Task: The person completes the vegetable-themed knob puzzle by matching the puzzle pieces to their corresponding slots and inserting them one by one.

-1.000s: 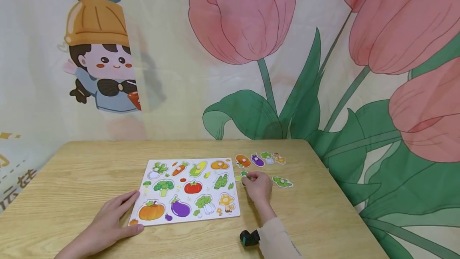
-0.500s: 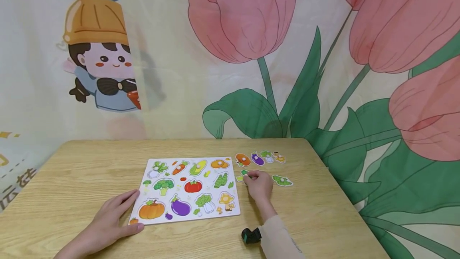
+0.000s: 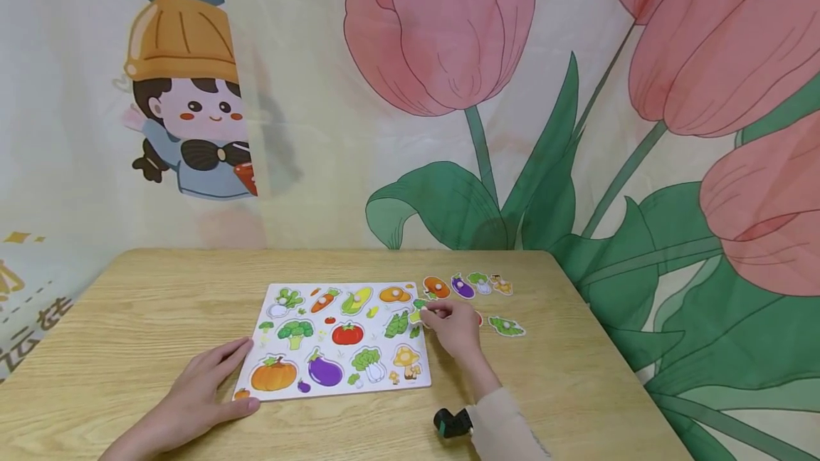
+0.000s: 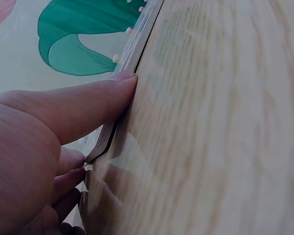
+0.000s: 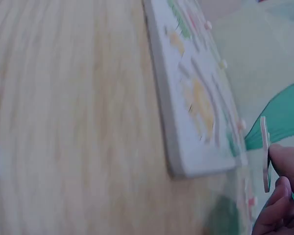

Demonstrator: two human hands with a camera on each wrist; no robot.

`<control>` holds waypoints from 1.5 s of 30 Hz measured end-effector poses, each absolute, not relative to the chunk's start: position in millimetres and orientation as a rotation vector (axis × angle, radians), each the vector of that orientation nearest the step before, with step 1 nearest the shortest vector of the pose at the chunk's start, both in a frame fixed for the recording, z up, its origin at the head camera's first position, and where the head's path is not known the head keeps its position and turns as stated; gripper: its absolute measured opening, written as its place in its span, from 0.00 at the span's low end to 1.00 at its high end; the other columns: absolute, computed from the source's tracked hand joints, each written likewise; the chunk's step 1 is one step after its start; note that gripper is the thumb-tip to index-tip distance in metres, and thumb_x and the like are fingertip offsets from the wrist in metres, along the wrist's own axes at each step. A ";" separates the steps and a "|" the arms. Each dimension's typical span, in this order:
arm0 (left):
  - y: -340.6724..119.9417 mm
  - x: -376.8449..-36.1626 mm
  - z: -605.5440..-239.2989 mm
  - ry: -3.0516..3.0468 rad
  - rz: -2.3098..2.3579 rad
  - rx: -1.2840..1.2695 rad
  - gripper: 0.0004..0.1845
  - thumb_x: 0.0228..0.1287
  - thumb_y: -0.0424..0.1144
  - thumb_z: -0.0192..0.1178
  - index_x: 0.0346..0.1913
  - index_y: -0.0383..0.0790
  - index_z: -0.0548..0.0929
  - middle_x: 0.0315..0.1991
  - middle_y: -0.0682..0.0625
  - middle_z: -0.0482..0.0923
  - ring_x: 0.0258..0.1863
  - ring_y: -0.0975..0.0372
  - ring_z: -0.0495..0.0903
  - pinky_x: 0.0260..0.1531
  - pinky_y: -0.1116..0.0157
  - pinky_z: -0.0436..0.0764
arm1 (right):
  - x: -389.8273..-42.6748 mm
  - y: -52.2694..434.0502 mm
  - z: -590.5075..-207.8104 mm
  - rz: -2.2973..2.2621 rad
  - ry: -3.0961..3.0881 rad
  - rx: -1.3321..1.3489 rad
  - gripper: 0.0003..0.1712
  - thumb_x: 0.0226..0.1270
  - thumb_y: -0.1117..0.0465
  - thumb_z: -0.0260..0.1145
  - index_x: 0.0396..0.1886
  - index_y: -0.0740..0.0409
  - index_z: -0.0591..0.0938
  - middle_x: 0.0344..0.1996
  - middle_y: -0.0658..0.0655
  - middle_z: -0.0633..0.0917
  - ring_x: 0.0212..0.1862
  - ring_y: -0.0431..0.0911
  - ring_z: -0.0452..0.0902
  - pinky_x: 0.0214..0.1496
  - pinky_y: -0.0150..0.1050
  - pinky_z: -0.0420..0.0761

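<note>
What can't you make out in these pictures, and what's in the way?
- Puzzle piece pinched by the right hand: head view, fingers cover most of it; right wrist view shows it edge-on and blurred.
- Red piece behind that hand: mostly hidden.
- Puzzle board pictures: left wrist view sees only its edge, under the left hand.

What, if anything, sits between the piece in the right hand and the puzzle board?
Nothing visible. The right hand pinches a green and yellow piece, lifted at the right edge of the puzzle board. The right wrist view shows only open air between piece and board. The loose pieces lie farther right, out of the way.
</note>
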State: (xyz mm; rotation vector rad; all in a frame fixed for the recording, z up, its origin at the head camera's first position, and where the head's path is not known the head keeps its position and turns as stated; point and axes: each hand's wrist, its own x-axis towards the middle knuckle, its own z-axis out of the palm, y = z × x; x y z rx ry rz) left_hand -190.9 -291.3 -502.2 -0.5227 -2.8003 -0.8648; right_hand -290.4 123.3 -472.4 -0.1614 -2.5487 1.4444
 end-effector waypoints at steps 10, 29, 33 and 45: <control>-290.5 -190.6 -501.1 -2.815 -0.860 -0.518 0.53 0.56 0.54 0.80 0.77 0.28 0.70 0.75 0.33 0.66 0.70 0.35 0.61 0.60 0.34 0.64 | -282.1 77.0 -446.8 1.566 -2.657 0.157 0.05 0.69 0.57 0.77 0.42 0.50 0.93 0.33 0.49 0.83 0.38 0.44 0.76 0.31 0.31 0.74; -292.5 -190.4 -503.1 -2.825 -0.884 -0.503 0.54 0.58 0.58 0.78 0.78 0.30 0.69 0.75 0.35 0.66 0.70 0.36 0.61 0.60 0.34 0.65 | -294.6 -0.5 -467.9 1.504 -2.763 0.608 0.02 0.67 0.60 0.79 0.38 0.51 0.94 0.26 0.42 0.81 0.30 0.33 0.73 0.31 0.29 0.72; -292.5 -188.7 -501.7 -2.829 -0.876 -0.498 0.53 0.58 0.58 0.78 0.78 0.29 0.69 0.75 0.34 0.66 0.70 0.36 0.61 0.60 0.35 0.65 | -298.6 -14.5 -469.3 1.509 -2.799 0.607 0.02 0.66 0.60 0.79 0.37 0.47 0.94 0.24 0.42 0.80 0.28 0.34 0.71 0.29 0.29 0.69; -292.7 -187.8 -498.1 -2.852 -0.860 -0.489 0.53 0.58 0.59 0.78 0.78 0.30 0.69 0.75 0.35 0.66 0.70 0.37 0.63 0.60 0.34 0.67 | -302.1 -37.9 -464.8 1.478 -2.876 0.575 0.03 0.68 0.59 0.78 0.39 0.47 0.94 0.24 0.43 0.78 0.30 0.36 0.69 0.33 0.30 0.68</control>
